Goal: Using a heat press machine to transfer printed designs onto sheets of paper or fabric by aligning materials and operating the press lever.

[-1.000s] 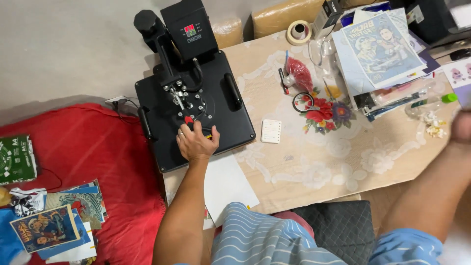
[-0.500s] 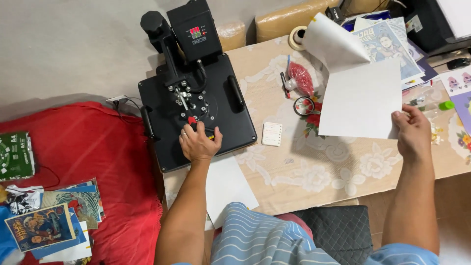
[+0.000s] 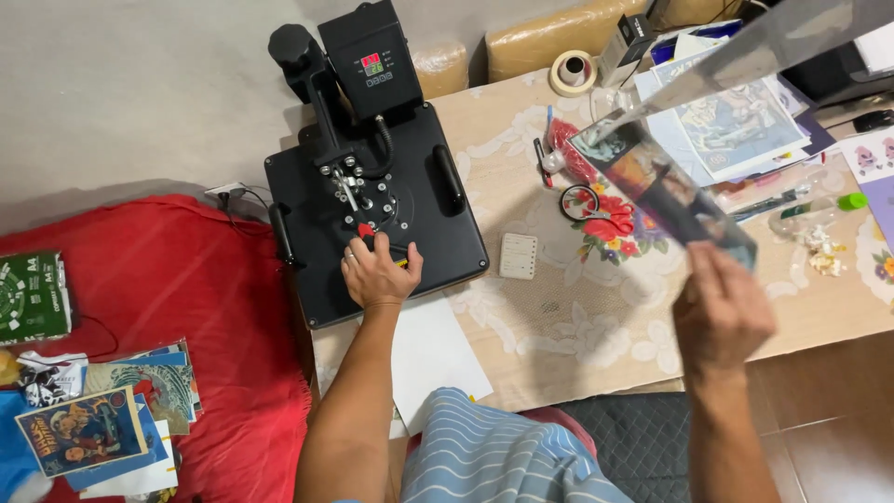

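My left hand (image 3: 379, 273) rests palm down on the top plate of a black heat press (image 3: 372, 200), just below its small red knob. My right hand (image 3: 722, 307) is raised above the table and pinches the lower corner of a printed sheet (image 3: 666, 191). The sheet is tilted edge-on and blurred, with its dark picture side facing me. It hangs over the red-handled scissors (image 3: 596, 207) and the floral tablecloth (image 3: 559, 317). A blank white sheet (image 3: 430, 359) lies at the table's near edge, under my left forearm.
A stack of printed sheets (image 3: 736, 121), a tape roll (image 3: 573, 71) and a small white card (image 3: 518, 255) lie on the table. A red cloth (image 3: 158, 279) covers the floor at left, with prints (image 3: 84, 428) and a green paper pack (image 3: 33, 296) on it.
My right hand reached to the far right, picked up a sheet and brought it in over the table. The sheet has turned from its white side to its printed side. The left hand stayed put.
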